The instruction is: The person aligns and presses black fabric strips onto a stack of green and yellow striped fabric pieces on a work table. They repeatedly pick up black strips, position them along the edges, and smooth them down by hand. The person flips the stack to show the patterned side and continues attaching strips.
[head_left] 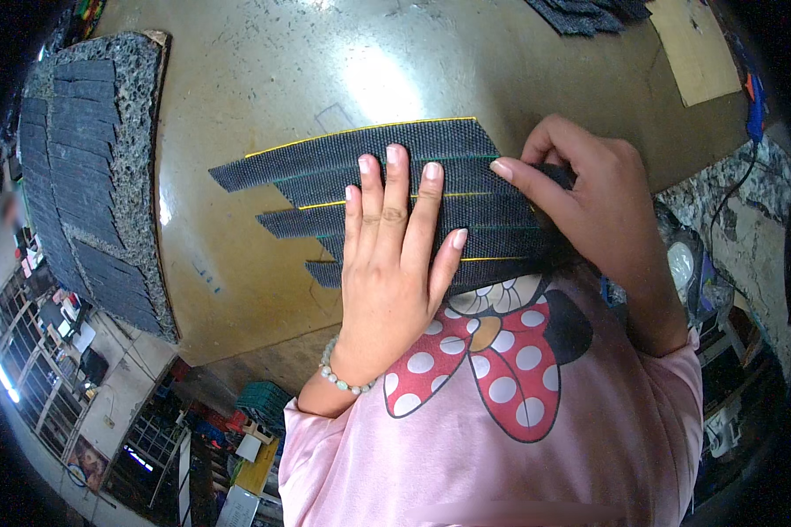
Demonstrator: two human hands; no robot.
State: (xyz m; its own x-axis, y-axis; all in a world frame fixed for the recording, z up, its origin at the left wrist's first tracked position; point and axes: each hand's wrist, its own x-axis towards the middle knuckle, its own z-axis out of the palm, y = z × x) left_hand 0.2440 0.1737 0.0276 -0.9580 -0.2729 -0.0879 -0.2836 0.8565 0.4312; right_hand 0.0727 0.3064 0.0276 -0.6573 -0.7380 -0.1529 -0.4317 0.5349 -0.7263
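Several dark woven fabric strips (301, 158) with thin yellow and green edge lines lie side by side on the tabletop, close to my body. Their left ends are slanted and staggered. My left hand (382, 263) rests flat across their middle, fingers stretched out and holding nothing. At the right end, my right hand (602, 189) is closed, thumb and fingers pinching the edge of a dark strip. Its curled fingers partly hide the material there, and the strips' lower right end is in shadow.
On the left stands a speckled grey foam board (134, 167) with rows of dark strips (83, 132) on it. More dark strips (580, 13) are piled at the far right, near a beige sheet (694, 53). A blue-handled corded tool (755, 105) lies by the right edge.
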